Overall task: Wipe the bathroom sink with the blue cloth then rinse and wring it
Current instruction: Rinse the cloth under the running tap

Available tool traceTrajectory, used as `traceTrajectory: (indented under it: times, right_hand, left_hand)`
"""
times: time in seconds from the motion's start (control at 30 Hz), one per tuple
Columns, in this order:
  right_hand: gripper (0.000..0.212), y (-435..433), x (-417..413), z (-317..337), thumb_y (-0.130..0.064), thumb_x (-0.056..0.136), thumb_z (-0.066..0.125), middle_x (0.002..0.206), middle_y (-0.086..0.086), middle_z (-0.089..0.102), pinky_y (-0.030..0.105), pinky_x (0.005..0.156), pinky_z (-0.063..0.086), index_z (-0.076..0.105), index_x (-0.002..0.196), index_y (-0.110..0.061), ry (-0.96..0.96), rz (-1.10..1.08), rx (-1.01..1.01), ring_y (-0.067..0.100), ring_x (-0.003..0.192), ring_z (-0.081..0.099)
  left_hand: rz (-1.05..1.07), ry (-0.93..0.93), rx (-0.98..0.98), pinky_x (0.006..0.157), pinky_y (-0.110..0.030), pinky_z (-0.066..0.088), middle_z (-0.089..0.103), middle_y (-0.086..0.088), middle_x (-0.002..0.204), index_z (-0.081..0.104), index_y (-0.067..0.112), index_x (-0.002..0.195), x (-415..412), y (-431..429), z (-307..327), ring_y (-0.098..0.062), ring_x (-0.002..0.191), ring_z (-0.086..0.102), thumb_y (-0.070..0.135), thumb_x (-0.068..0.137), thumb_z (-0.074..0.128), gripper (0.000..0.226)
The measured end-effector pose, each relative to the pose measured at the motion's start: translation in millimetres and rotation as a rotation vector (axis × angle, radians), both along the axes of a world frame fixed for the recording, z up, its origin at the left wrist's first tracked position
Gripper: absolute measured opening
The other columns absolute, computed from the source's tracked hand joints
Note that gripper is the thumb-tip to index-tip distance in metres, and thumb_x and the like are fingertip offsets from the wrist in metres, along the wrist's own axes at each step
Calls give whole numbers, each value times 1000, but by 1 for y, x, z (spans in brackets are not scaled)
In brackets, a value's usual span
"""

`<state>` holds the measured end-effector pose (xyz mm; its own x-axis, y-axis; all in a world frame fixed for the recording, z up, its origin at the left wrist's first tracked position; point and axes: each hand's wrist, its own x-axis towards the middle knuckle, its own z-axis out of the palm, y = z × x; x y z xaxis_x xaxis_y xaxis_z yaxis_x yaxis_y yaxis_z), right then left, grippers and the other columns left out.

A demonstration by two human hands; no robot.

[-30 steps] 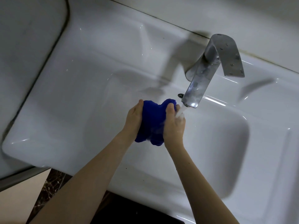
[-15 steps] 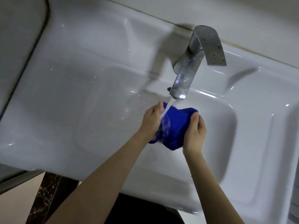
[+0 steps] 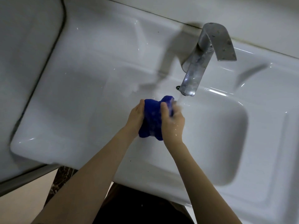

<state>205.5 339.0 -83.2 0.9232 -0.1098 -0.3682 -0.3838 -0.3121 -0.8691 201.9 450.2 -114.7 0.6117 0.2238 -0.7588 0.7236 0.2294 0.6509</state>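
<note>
A bunched blue cloth (image 3: 152,118) hangs over the basin of the white sink (image 3: 226,143), held between both hands. My left hand (image 3: 135,116) grips its left side and my right hand (image 3: 173,122) grips its right side, thumb curled over the top. Water runs from the spout of the metal tap (image 3: 202,62) onto the cloth's upper right corner and my right hand. The fingers under the cloth are hidden.
A small overflow hole (image 3: 178,87) sits in the basin's back wall by the spout. Flat sink ledges lie left and right of the basin. A grey wall runs behind the tap, and a dark floor shows below the sink's front edge.
Both hands and the cloth have shifted left under the tap, so the stream now hits the cloth's right corner and my right hand instead of my left hand.
</note>
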Motion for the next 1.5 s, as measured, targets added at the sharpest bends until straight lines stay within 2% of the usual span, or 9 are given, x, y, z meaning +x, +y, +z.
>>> traceTrajectory:
  times: [0.13, 0.3, 0.43, 0.63, 0.73, 0.87, 1.17, 1.4, 1.5]
  right_hand:
    - [28, -4, 0, -10, -44, 94, 45, 70, -2, 55, 31, 59, 43, 49, 85, -17, -435, 343, -358, 22, 58, 51]
    - [23, -24, -3, -13, -31, 92, 59, 66, 2, 54, 21, 53, 25, 45, 85, -14, -868, 567, -596, 16, 52, 42]
    - [22, -43, -15, -21, -32, 96, 58, 66, 2, 57, 21, 49, 38, 44, 87, -16, -999, 635, -594, 17, 54, 51]
    - [29, -66, -17, -8, -41, 98, 48, 62, -5, 51, 25, 50, 40, 43, 79, -19, -450, 144, -328, 14, 52, 45]
    - [32, -66, -7, 0, -27, 100, 50, 61, -9, 41, 17, 52, 35, 42, 74, -11, -94, -238, -15, 5, 55, 36]
    - [37, -56, 9, -2, -30, 102, 45, 64, 0, 41, 17, 51, 37, 44, 77, -3, 64, -267, 120, 6, 55, 37]
    - [24, -9, 27, -2, -35, 94, 52, 77, 9, 48, 36, 67, 47, 55, 82, -14, 282, -246, 393, 24, 72, 47]
    - [39, -55, 23, 8, -35, 103, 40, 79, 4, 58, 27, 65, 47, 56, 85, -5, 249, -13, 58, 18, 73, 54]
    - [30, -79, 26, 42, -32, 103, 41, 114, -2, 62, 17, 77, 45, 58, 120, -15, 12, 173, -209, 12, 95, 59]
  left_hand:
    - [29, 71, -260, 96, -44, 51, 68, -4, 115, 61, 21, 119, 3, -3, -5, -23, 109, 62, 58, 100, 30, 52]
    - [157, 32, -577, 60, -22, 49, 55, 3, 54, 51, 17, 70, 12, -17, 3, -10, 52, 58, 57, 98, 31, 53]
    - [115, 29, -657, 51, -18, 43, 41, 9, 44, 46, 23, 49, 15, -34, 9, -4, 41, 41, 65, 93, 34, 62]
    - [3, -67, -382, 97, -41, 47, 71, -4, 70, 73, 25, 64, 29, -59, 11, -34, 94, 64, 49, 103, 29, 63]
    - [-173, -37, -143, 90, -35, 53, 73, -11, 99, 71, 13, 97, 32, -54, 9, -25, 98, 68, 52, 101, 29, 57]
    - [-249, -83, 71, 85, -34, 49, 64, -13, 93, 58, 8, 93, 27, -36, 9, -21, 89, 63, 46, 100, 37, 44]
    - [-53, -30, -51, 82, -41, 60, 69, -5, 111, 59, 19, 114, 18, 11, 11, -26, 99, 69, 50, 86, 65, 43]
    - [-72, -25, -172, 77, -35, 59, 72, -14, 102, 64, 7, 111, 23, -21, 26, -26, 90, 70, 46, 96, 52, 43]
    - [5, -26, -287, 83, -38, 59, 73, -8, 98, 67, 10, 108, 19, -30, 38, -25, 91, 71, 45, 98, 50, 40]
